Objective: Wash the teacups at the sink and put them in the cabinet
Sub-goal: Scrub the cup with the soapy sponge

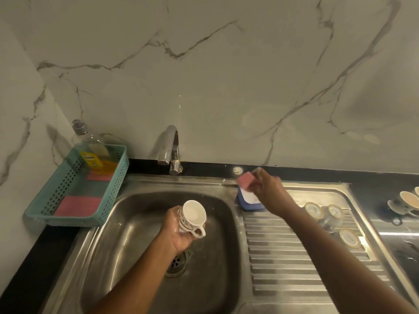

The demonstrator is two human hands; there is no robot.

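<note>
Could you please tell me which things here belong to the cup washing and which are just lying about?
In use: cup in left hand; pink sponge in right hand; blue tub; sink; tap; upturned cups on the drainer; far-right cups.
Lying about: teal basket; bottle and pink cloths in it.

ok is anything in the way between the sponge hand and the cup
Nothing visible. The right hand holds the sponge above the blue tub; the cup, in the left hand, is over the basin with only air between.
</note>
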